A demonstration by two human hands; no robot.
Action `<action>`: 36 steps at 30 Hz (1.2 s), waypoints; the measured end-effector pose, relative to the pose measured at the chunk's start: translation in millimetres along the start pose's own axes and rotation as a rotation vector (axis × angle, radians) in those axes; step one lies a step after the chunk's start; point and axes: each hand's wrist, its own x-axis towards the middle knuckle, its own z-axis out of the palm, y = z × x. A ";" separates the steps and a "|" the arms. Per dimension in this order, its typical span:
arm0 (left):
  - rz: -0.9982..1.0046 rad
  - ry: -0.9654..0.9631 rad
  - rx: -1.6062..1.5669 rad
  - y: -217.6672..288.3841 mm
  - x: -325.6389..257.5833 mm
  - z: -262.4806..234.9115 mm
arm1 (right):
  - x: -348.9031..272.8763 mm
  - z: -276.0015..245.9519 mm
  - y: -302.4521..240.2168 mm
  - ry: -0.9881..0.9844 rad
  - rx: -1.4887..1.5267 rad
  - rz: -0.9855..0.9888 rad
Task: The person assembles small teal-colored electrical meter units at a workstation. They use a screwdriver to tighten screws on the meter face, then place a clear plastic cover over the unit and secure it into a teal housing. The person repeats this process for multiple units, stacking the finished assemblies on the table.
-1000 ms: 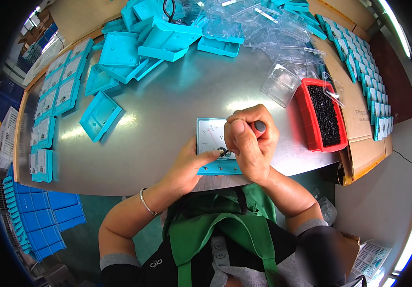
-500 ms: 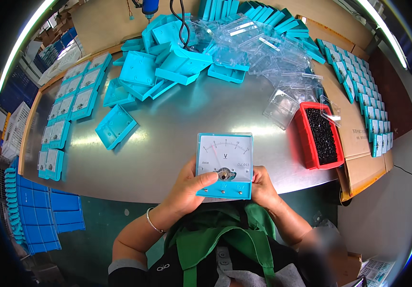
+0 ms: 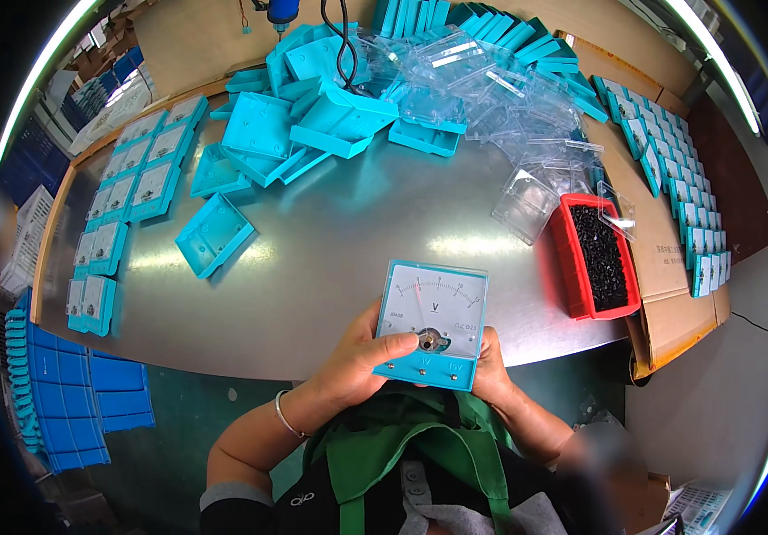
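Note:
A teal-framed voltmeter (image 3: 437, 308) with a white scale and a clear cover is held face up at the table's near edge, tilted slightly clockwise. My left hand (image 3: 355, 357) grips its left side, the thumb lying on the face near the metal movement at the lower middle. My right hand (image 3: 491, 370) is closed around the lower right edge, its fingertips hidden behind the meter. A lone teal case (image 3: 214, 236) rests on the metal table (image 3: 339, 236) ahead and to the left.
Teal cases (image 3: 259, 125) and clear covers (image 3: 527, 102) are heaped at the back. A red bin (image 3: 571, 259) of small black parts stands to the right, beside cardboard (image 3: 665, 267). Assembled meters (image 3: 152, 183) line the left side; more meters (image 3: 701, 214) are rowed at far right.
The voltmeter has shifted a little right and nearer to me, and turned slightly clockwise. Both hands moved with it, keeping their hold.

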 end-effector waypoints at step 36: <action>0.010 0.123 0.043 -7.4 -10.0 -13.1 | 1.7 -17.7 -31.4 0.040 -0.159 0.216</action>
